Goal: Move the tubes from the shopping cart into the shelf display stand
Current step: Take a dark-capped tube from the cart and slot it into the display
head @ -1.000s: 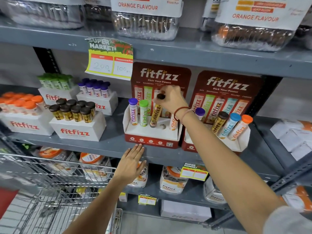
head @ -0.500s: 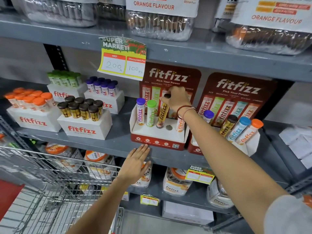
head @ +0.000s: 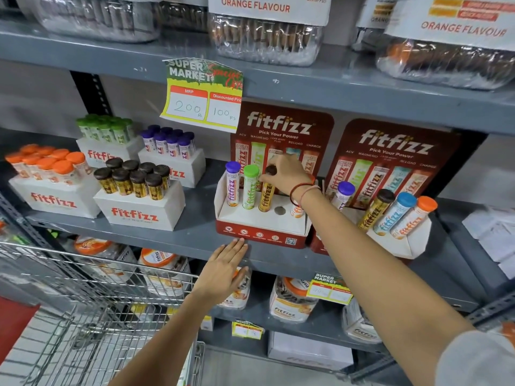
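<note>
1. Right hand (head: 287, 174) pinches the cap of the gold tube (head: 266, 195), seated in the stand's (head: 262, 232) third hole.
2. Left hand (head: 223, 270) lies open and flat on the shelf (head: 167, 240) edge.
3. Press straight down, then release; the neighbouring hole (head: 279, 210) looks empty.

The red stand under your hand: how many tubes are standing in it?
4: purple-capped tube far left, green-capped tube next, brown-capped tube third under the right hand, and an orange tube partly hidden behind the wrist.

Head camera looks forward and down, close to the grey shelf (head: 156, 229).
</note>
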Available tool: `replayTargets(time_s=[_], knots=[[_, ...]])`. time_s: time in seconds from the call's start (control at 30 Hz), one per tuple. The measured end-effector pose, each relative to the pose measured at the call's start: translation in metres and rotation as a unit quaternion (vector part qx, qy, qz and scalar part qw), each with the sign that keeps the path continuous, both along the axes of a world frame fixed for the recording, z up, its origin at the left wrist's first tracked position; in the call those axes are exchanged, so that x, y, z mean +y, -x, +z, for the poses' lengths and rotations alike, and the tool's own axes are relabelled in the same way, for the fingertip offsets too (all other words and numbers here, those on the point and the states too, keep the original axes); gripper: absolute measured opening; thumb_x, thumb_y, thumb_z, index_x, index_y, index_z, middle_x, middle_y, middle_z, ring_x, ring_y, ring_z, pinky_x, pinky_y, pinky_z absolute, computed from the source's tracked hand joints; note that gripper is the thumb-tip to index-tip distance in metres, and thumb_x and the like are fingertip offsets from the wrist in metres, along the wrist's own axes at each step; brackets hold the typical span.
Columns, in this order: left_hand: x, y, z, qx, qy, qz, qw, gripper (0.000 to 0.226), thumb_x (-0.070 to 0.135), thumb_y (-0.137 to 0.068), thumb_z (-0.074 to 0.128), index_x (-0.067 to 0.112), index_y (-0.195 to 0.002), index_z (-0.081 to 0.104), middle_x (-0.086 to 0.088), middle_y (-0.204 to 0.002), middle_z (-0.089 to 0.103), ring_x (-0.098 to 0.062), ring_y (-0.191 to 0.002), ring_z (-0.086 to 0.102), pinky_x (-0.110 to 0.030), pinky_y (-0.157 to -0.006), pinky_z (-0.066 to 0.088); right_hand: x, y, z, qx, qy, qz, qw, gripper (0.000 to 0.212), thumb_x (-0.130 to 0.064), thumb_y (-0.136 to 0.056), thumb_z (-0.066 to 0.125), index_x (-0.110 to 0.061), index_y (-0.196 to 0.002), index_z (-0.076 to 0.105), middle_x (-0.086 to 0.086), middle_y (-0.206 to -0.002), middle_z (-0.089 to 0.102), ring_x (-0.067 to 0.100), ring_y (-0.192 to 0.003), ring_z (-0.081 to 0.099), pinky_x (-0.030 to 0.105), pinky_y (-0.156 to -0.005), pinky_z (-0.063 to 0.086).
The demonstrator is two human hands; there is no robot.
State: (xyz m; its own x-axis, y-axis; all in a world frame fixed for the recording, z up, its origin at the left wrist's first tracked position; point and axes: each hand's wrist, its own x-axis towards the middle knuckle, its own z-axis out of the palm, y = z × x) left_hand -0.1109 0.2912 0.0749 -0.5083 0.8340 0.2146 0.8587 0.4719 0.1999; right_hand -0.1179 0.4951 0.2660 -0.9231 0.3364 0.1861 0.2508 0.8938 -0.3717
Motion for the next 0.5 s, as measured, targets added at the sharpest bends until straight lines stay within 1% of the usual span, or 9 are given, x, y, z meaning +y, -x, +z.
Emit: replayTargets(time_s=[0.07,0.17,0.23,0.3,0.37,0.43,0.5], knots=[[-0.0001,-0.0002,0.0013,0.003,0.001,0.0,1.0,0.057,0.044,-0.094,0.027,0.007,-0.134,0.043,-0.01,-0.138,0.046,-0.024,-0.128,0.039,-0.05,-0.103,0.018,-0.0004,0.0008,-0.0006,0.003,0.002,-0.001,1.0,0.023,-0.023,-0.082,0.069,-0.001,-0.087,0.068,0.015,-0.092,0.07,0.027,-0.085,0.066,0.033,-0.07,0.055],[-0.0007,-0.0014,0.0025,0.002,0.004,-0.001,1.0,0.056,0.043,-0.093,0.029,0.006,-0.133,0.045,-0.011,-0.136,0.049,-0.025,-0.126,0.041,-0.051,-0.102,0.019,-0.0014,0.0018,-0.0015,-0.002,0.003,-0.003,1.0,0.026,-0.025,-0.082,0.07,-0.001,-0.092,0.069,0.015,-0.097,0.071,0.027,-0.087,0.067,0.041,-0.078,0.059],[-0.0006,-0.0019,0.0033,-0.005,0.003,-0.002,1.0,0.057,0.044,-0.094,0.026,0.006,-0.133,0.045,-0.011,-0.136,0.048,-0.025,-0.127,0.041,-0.051,-0.102,0.019,-0.0025,0.0017,-0.003,-0.003,-0.002,-0.007,1.0,0.027,-0.026,-0.083,0.07,-0.001,-0.092,0.068,0.014,-0.098,0.07,0.026,-0.086,0.067,0.04,-0.077,0.059],[-0.0005,-0.0018,0.004,-0.01,0.003,-0.004,1.0,0.062,0.048,-0.095,0.019,0.006,-0.135,0.042,-0.011,-0.138,0.046,-0.025,-0.128,0.038,-0.05,-0.103,0.016,-0.0028,0.0011,-0.0041,-0.005,-0.006,-0.015,1.0,0.028,-0.028,-0.083,0.069,-0.001,-0.092,0.067,0.014,-0.097,0.068,0.026,-0.087,0.065,0.037,-0.076,0.058],[-0.0007,-0.0019,0.005,-0.016,0.005,-0.005,1.0,0.067,0.052,-0.094,0.012,0.008,-0.137,0.038,-0.01,-0.142,0.041,-0.023,-0.131,0.032,-0.047,-0.105,0.01,-0.0032,-0.0003,-0.0036,-0.012,-0.014,-0.021,1.0,0.031,-0.03,-0.084,0.068,-0.001,-0.094,0.066,0.015,-0.099,0.066,0.026,-0.089,0.064,0.036,-0.076,0.057],[-0.0015,-0.0013,0.0055,-0.018,-0.002,-0.002,1.0,0.073,0.055,-0.092,0.006,0.008,-0.139,0.036,-0.009,-0.144,0.037,-0.023,-0.134,0.028,-0.043,-0.107,0.005,-0.003,-0.0023,-0.003,-0.025,-0.018,-0.023,0.999,0.032,-0.034,-0.083,0.067,-0.003,-0.091,0.061,0.014,-0.099,0.064,0.028,-0.092,0.062,0.035,-0.074,0.054],[-0.0045,-0.0001,0.0063,-0.022,-0.016,0.008,1.0,0.077,0.057,-0.091,0.003,0.007,-0.138,0.037,-0.011,-0.144,0.038,-0.024,-0.134,0.029,-0.039,-0.107,0.006,-0.0028,-0.0067,-0.0036,-0.024,-0.01,-0.031,0.999,0.032,-0.035,-0.083,0.067,-0.005,-0.092,0.06,0.014,-0.097,0.063,0.029,-0.093,0.062,0.032,-0.071,0.049]])
